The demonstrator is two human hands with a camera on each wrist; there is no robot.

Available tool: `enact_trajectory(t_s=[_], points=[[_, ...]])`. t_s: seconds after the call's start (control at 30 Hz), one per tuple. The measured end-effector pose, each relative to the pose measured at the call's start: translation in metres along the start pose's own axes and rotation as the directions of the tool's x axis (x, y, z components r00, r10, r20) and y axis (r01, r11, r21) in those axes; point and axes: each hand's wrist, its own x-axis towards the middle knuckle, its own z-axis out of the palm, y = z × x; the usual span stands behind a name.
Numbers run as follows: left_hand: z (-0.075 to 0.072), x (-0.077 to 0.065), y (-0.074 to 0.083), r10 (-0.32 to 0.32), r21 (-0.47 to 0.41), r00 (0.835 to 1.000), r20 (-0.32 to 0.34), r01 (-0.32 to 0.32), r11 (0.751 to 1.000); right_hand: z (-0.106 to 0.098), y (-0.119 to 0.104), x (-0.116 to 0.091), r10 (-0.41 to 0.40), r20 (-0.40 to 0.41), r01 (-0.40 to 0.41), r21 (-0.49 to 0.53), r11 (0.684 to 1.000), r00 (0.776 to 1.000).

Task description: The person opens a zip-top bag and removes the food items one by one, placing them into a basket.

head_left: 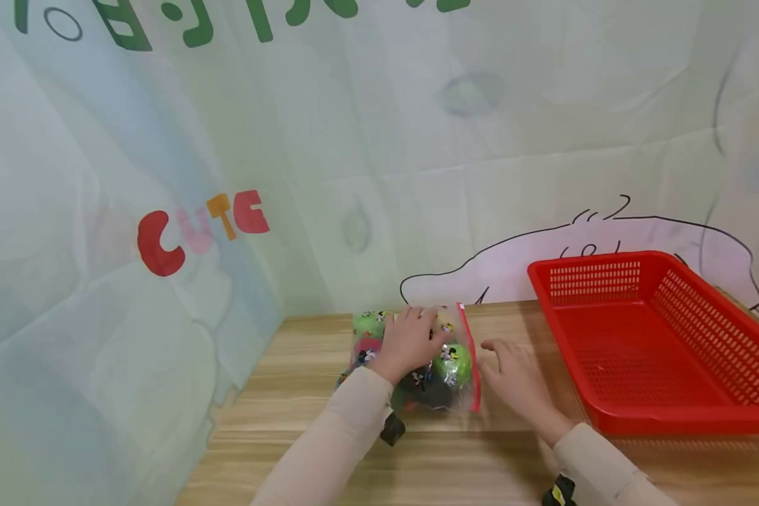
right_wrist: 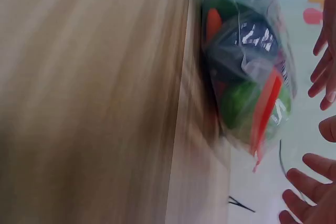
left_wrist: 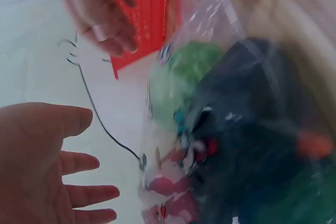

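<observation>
A clear zip bag (head_left: 450, 379) with a red zip strip lies on the wooden table, filled with colourful items. Through the plastic show green round pieces, a dark one and a pink one; an orange bit (right_wrist: 213, 23) is visible in the right wrist view. My left hand (head_left: 411, 342) is over the bag, its fingers spread; in the left wrist view that hand (left_wrist: 42, 166) appears apart from the plastic. Beside the red zip edge is my right hand (head_left: 515, 379), fingers loosely bent and holding nothing. Its spread fingers (right_wrist: 310, 182) show near the zip end in the right wrist view.
A red plastic basket (head_left: 632, 414) with slotted walls stands on the table to the right of my right hand. Behind the table (head_left: 278, 407) hangs a pale printed sheet (head_left: 379, 140) with coloured letters, and it also covers the left side.
</observation>
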Motion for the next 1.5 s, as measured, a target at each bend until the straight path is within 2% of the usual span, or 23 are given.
enact_trajectory(t_s=[0.13, 0.23, 0.33, 0.37, 0.43, 0.57, 0.6, 0.67, 0.73, 0.77, 0.8, 0.87, 0.97, 1.0, 1.03, 1.1, 1.2, 1.23, 1.3, 1.33, 1.43, 1.47, 1.5], points=[[-0.002, 0.032, 0.0, 0.012, -0.019, 0.995, 0.101, -0.01, 1.0, 0.005, 0.011, 0.021, 0.109, 0.128, -0.127, 0.143, 0.982, 0.986], [0.002, 0.052, 0.002, 0.033, 0.018, 0.983, 0.183, -0.037, 0.999, 0.01, 0.021, 0.034, 0.19, 0.232, -0.246, 0.245, 0.938, 0.954], [0.009, 0.067, 0.005, 0.046, 0.042, 0.966, 0.256, -0.059, 0.997, 0.018, 0.03, 0.045, 0.246, 0.282, -0.334, 0.328, 0.884, 0.927], [0.011, 0.072, 0.006, 0.045, 0.053, 0.959, 0.279, -0.062, 0.997, 0.022, 0.033, 0.049, 0.255, 0.299, -0.359, 0.377, 0.854, 0.92], [0.015, 0.08, 0.007, 0.032, 0.036, 0.948, 0.318, -0.046, 0.998, 0.03, 0.037, 0.056, 0.279, 0.338, -0.421, 0.49, 0.763, 0.899], [0.021, 0.093, 0.008, -0.032, -0.067, 0.915, 0.403, 0.064, 0.996, 0.047, 0.039, 0.067, 0.336, 0.417, -0.536, 0.664, 0.522, 0.844], [0.022, 0.095, 0.008, -0.045, -0.094, 0.908, 0.416, 0.092, 0.991, 0.05, 0.038, 0.07, 0.346, 0.425, -0.547, 0.688, 0.477, 0.836], [0.024, 0.101, 0.008, -0.061, -0.13, 0.897, 0.439, 0.13, 0.983, 0.055, 0.036, 0.075, 0.358, 0.416, -0.544, 0.714, 0.44, 0.836], [0.026, 0.109, 0.009, -0.07, -0.153, 0.888, 0.454, 0.155, 0.976, 0.058, 0.034, 0.081, 0.369, 0.394, -0.53, 0.732, 0.428, 0.842], [0.023, 0.107, 0.011, -0.079, -0.148, 0.889, 0.451, 0.162, 0.976, 0.059, 0.033, 0.084, 0.364, 0.38, -0.515, 0.744, 0.426, 0.85], [0.02, 0.106, 0.014, -0.09, -0.139, 0.888, 0.451, 0.169, 0.976, 0.06, 0.032, 0.086, 0.367, 0.376, -0.514, 0.74, 0.434, 0.851], [0.026, 0.112, 0.015, -0.112, -0.13, 0.888, 0.446, 0.188, 0.974, 0.06, 0.031, 0.092, 0.377, 0.377, -0.521, 0.733, 0.437, 0.846], [0.042, 0.124, 0.017, -0.127, -0.113, 0.897, 0.423, 0.191, 0.975, 0.058, 0.029, 0.1, 0.393, 0.386, -0.536, 0.734, 0.418, 0.835], [0.061, 0.14, 0.01, -0.097, -0.118, 0.908, 0.406, 0.157, 0.981, 0.056, 0.028, 0.102, 0.4, 0.396, -0.548, 0.728, 0.412, 0.826], [0.074, 0.151, 0.006, -0.081, -0.132, 0.908, 0.412, 0.147, 0.98, 0.054, 0.028, 0.104, 0.406, 0.402, -0.555, 0.729, 0.4, 0.821], [0.092, 0.165, -0.001, -0.029, -0.142, 0.913, 0.407, 0.094, 0.985, 0.053, 0.028, 0.107, 0.399, 0.402, -0.554, 0.721, 0.416, 0.824], [0.099, 0.168, -0.009, 0.003, -0.182, 0.912, 0.41, 0.078, 0.98, 0.055, 0.029, 0.112, 0.375, 0.406, -0.549, 0.681, 0.484, 0.833], [0.09, 0.16, -0.005, -0.026, -0.187, 0.904, 0.427, 0.116, 0.976, 0.056, 0.029, 0.113, 0.363, 0.4, -0.539, 0.665, 0.517, 0.842], [0.079, 0.147, -0.002, -0.047, -0.189, 0.913, 0.405, 0.134, 0.973, 0.059, 0.029, 0.115, 0.35, 0.384, -0.519, 0.622, 0.586, 0.855], [0.071, 0.14, 0.002, -0.066, -0.206, 0.907, 0.416, 0.164, 0.965, 0.06, 0.029, 0.116, 0.35, 0.371, -0.51, 0.6, 0.616, 0.86], [0.066, 0.137, 0.003, -0.058, -0.23, 0.908, 0.416, 0.167, 0.959, 0.069, 0.036, 0.123, 0.374, 0.295, -0.476, 0.558, 0.68, 0.879], [0.066, 0.137, 0.003, -0.045, -0.237, 0.91, 0.412, 0.155, 0.959, 0.073, 0.043, 0.125, 0.358, 0.268, -0.447, 0.572, 0.688, 0.894], [0.074, 0.145, -0.002, -0.013, -0.254, 0.915, 0.402, 0.125, 0.959, 0.081, 0.052, 0.132, 0.364, 0.245, -0.437, 0.574, 0.693, 0.899]])
